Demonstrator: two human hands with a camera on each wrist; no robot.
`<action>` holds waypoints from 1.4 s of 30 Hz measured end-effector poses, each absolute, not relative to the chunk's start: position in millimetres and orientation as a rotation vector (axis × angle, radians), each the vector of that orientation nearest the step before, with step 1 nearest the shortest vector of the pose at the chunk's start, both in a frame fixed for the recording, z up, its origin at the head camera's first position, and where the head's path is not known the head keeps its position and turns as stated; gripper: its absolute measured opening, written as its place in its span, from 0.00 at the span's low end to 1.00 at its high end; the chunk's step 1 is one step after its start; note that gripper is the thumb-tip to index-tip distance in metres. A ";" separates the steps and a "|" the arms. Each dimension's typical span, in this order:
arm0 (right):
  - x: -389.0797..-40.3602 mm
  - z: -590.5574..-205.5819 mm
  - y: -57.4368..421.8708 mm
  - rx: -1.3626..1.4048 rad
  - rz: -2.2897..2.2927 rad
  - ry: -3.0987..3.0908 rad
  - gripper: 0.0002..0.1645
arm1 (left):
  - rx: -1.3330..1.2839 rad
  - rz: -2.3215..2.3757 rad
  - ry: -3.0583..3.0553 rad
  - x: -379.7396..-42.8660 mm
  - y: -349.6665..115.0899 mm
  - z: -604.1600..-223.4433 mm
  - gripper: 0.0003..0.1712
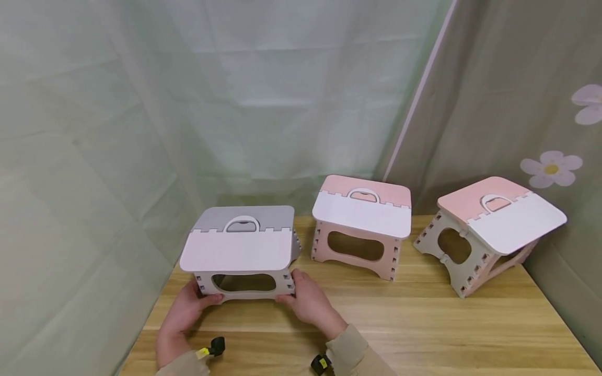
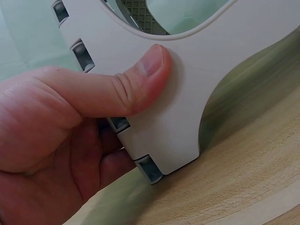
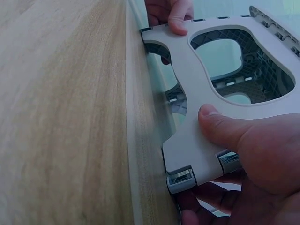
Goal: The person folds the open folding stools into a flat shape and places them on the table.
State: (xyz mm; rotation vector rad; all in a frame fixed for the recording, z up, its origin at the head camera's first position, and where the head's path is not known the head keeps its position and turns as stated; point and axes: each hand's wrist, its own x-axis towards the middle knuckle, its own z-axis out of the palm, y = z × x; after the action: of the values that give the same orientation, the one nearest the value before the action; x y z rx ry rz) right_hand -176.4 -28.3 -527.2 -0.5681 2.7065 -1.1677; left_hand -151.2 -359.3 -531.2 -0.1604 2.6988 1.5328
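A folding step stool [image 1: 237, 250] with a grey and white top stands unfolded at the left of the table, its handle loop on top. My left hand [image 1: 183, 308] grips its front left leg low down; in the left wrist view the thumb [image 2: 150, 70] presses the white front panel [image 2: 187, 93] while the fingers curl behind the hinged edge. At the other front leg, my right hand [image 1: 310, 300] holds the stool the same way. Its thumb [image 3: 220, 124] lies on the panel below the oval opening, with the fingers behind the leg in the right wrist view.
Two more unfolded stools with pink and white tops stand further right, one at the middle back [image 1: 362, 214] and one angled at the right [image 1: 498, 214]. All rest on a wooden table [image 1: 423, 324]. Pale curtains [image 1: 282, 104] hang close behind and at the left.
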 end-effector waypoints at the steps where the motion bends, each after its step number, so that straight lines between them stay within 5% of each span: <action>1: -176.5 -527.3 -28.2 -0.570 -1.166 2.707 0.30 | -0.158 1.538 2.697 -151.2 -359.2 -531.3 0.38; 42: -175.7 -524.8 -28.1 -0.558 -1.171 2.710 0.28 | -0.176 1.517 2.692 -149.5 -356.6 -531.1 0.40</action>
State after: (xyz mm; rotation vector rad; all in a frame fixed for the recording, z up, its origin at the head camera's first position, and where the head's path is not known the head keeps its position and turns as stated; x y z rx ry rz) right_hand -175.7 -28.1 -524.8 -0.5580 2.7103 -1.1711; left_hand -149.5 -356.6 -531.1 -0.1760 2.6919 1.5174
